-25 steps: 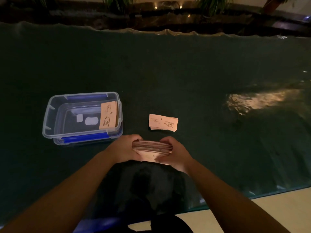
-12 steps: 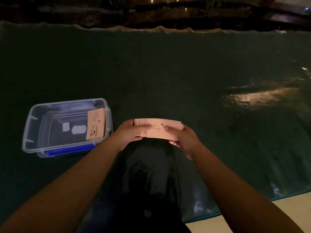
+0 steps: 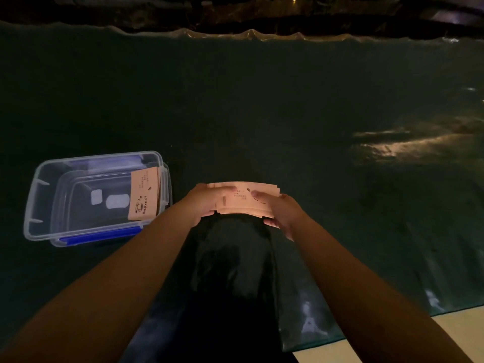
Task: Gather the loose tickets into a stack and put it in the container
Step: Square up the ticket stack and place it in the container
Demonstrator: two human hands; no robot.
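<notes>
A dim room. The counter (image 3: 262, 113) is covered in a dark green glossy sheet, rippled along its far edge, with a warm glare patch at right. To the left sits a clear plastic box (image 3: 39, 205) with blue clips; one tan ticket (image 3: 144, 196) leans inside its right wall. Nothing lies between box and hands. The left hand (image 3: 207, 200) and right hand (image 3: 277, 213) each have a closed grip on an end of the tan paper stack (image 3: 242, 203), slightly fanned, near the counter's front.

"COFFEE" with cup drawing on ticket (image 3: 143, 196) in container (image 3: 36, 205), other print illegible
</notes>
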